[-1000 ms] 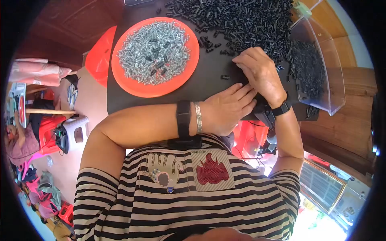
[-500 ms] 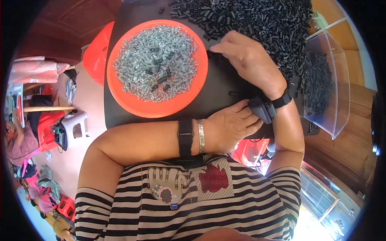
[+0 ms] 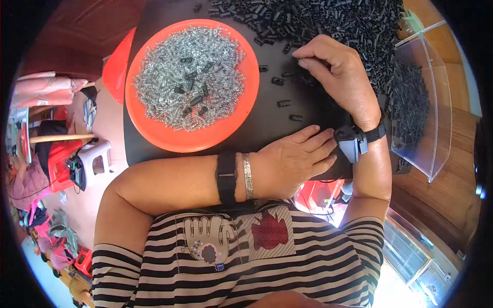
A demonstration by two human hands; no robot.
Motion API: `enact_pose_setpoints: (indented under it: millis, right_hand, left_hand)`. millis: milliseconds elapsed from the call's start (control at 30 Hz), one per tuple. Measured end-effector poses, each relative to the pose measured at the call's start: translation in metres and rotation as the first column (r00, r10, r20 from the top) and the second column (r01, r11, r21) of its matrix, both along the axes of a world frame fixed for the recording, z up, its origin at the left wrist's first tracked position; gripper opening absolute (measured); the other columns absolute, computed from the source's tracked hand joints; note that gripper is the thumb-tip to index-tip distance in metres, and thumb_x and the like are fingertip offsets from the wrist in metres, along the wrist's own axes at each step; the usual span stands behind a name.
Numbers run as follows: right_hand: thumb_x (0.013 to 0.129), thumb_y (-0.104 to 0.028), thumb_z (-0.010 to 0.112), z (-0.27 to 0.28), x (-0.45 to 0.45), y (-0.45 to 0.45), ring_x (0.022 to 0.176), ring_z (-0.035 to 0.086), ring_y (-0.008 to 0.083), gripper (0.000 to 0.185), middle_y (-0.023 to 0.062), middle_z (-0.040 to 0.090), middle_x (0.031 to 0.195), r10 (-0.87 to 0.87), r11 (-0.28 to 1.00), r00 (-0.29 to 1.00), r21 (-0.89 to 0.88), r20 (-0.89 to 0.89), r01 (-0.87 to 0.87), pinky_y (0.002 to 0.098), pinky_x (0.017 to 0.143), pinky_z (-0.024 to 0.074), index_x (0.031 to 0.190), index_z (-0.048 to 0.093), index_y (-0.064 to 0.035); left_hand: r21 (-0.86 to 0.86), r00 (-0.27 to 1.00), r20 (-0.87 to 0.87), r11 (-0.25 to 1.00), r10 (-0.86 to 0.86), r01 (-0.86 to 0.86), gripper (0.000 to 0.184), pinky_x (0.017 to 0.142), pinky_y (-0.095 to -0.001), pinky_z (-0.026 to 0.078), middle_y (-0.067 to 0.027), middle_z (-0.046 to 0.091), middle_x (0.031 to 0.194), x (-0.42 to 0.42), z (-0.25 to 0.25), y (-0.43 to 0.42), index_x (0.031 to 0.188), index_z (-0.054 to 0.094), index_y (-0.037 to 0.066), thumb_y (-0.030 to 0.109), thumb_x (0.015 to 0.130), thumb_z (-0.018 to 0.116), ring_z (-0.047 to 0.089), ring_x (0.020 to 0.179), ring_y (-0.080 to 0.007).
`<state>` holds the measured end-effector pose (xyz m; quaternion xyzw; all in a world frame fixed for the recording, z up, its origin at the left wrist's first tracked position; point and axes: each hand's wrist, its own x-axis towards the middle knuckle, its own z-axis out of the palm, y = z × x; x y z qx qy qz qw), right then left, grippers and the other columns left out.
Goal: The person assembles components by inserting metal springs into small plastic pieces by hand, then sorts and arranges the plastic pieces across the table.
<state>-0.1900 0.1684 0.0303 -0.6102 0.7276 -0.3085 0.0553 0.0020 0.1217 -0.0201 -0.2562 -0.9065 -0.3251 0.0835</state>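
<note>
Right hand [image 3: 341, 74] narrowed, any hold impossible to tell, left hand [image 3: 290, 161] spread flat; only a few black pieces [image 3: 278, 81] lying apart beside red plate [image 3: 251, 84], most left in heap [image 3: 354, 25]

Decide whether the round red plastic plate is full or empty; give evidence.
Full: silvery coiled metal springs cover the plate inside its bare rim, with several small black plastic pieces lying on them.

Fisheye distortion bends the edges into black corners — white glare [image 3: 398, 285] floods the lower right.
</note>
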Motion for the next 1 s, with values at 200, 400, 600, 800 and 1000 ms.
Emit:
enact_pose_setpoints:
  millis: [200, 400, 600, 800, 1000]
  right_hand:
    - [0.081, 0.0, 0.072, -0.002, 0.007, 0.003, 0.08, 0.066, 0.0303, 0.016, 0.0114, 0.064, 0.088, 0.083, 0.996, 0.996, 0.028, -0.035, -0.082, 0.036, 0.07, 0.0524, 0.097, 0.07, -0.0014]
    - [0.083, -0.001, 0.07, -0.011, 0.021, -0.003, 0.082, 0.063, 0.0359, 0.015, 0.0135, 0.062, 0.09, 0.11, 0.992, 0.975, 0.076, -0.193, -0.097, 0.0411, 0.072, 0.0528, 0.098, 0.068, -0.0017]
    - [0.083, -0.002, 0.068, -0.008, 0.01, -0.001, 0.083, 0.065, 0.0336, 0.015, 0.014, 0.064, 0.089, 0.034, 0.999, 0.977, 0.018, -0.209, -0.03, 0.0382, 0.073, 0.0533, 0.098, 0.067, -0.0024]
    - [0.098, -0.01, 0.061, -0.001, -0.027, 0.01, 0.076, 0.056, 0.006, 0.014, -0.0007, 0.068, 0.096, -0.158, 0.979, 0.663, 0.029, 0.732, 0.201, 0.0204, 0.069, 0.0452, 0.109, 0.067, -0.0026]
    - [0.1, -0.018, 0.06, 0.002, -0.021, 0.004, 0.077, 0.054, 0.0067, 0.02, 0.0025, 0.067, 0.097, 0.129, 0.973, 0.287, -0.178, 0.949, 0.15, 0.019, 0.068, 0.0428, 0.113, 0.065, -0.0037]
  left_hand:
    - [-0.044, 0.999, 0.033, 0.999, -0.019, 0.02, 0.063, 0.122, -0.0504, 0.022, -0.0186, 0.041, 0.152, 0.0, 0.003, -0.001, 0.141, 0.051, 0.002, 0.014, 0.08, 0.061, 0.035, 0.145, -0.0342]
    - [-0.014, 0.998, 0.045, 0.999, -0.047, 0.047, 0.066, 0.123, -0.0503, 0.019, -0.0165, 0.038, 0.155, -0.001, 0.005, -0.004, 0.142, 0.051, 0.004, 0.015, 0.079, 0.064, 0.033, 0.146, -0.0323]
    - [-0.037, 0.998, 0.05, 0.998, -0.046, 0.048, 0.07, 0.123, -0.0497, 0.021, -0.0161, 0.038, 0.155, -0.002, 0.004, -0.003, 0.141, 0.052, 0.004, 0.019, 0.075, 0.071, 0.035, 0.145, -0.032]
    - [-0.047, 0.999, 0.029, 0.999, -0.021, 0.022, 0.069, 0.121, -0.0485, 0.024, -0.02, 0.04, 0.153, 0.0, 0.004, -0.003, 0.139, 0.053, 0.003, 0.021, 0.075, 0.073, 0.034, 0.145, -0.0332]
    - [-0.053, 0.998, 0.043, 0.998, -0.035, 0.037, 0.07, 0.121, -0.0477, 0.024, -0.0209, 0.039, 0.153, -0.001, 0.007, -0.004, 0.137, 0.054, 0.002, 0.021, 0.074, 0.075, 0.033, 0.146, -0.033]
